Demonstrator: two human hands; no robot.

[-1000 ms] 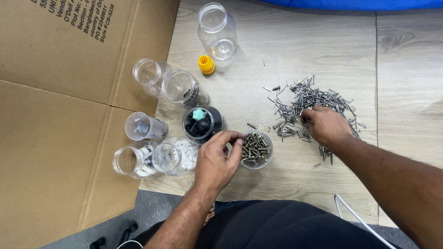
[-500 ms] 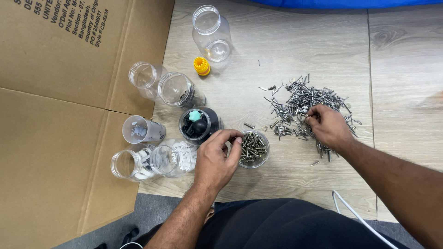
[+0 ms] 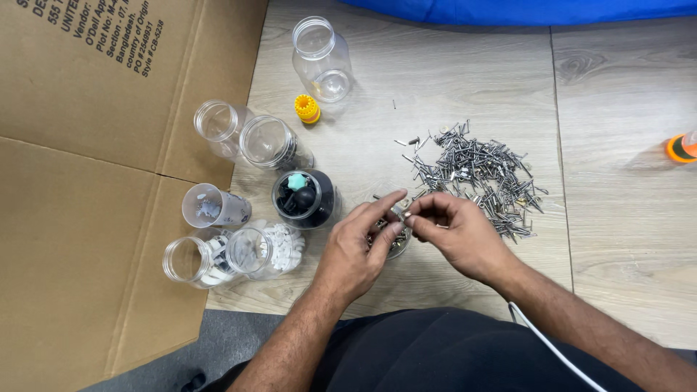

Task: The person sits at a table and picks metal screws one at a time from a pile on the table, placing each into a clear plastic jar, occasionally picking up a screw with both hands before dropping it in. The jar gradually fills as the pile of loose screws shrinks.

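Small jar (image 3: 396, 243): on the wood floor, directly beneath both hands, mostly hidden; holds screws.
Left hand (image 3: 356, 250): fingers loosely curled, tips over the jar mouth.
Right hand (image 3: 457, 236): fingertips pinched together on a small metal piece, meeting the left fingertips.
Nail pile (image 3: 475, 174): just beyond the right hand.
Clear jars (image 3: 265, 145): left of the hands, along the cardboard (image 3: 80, 181) edge.

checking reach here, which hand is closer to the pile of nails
Right. The right hand sits at the near edge of the nail pile, fingertips beside it. The left hand is farther left, over a small jar of screws.
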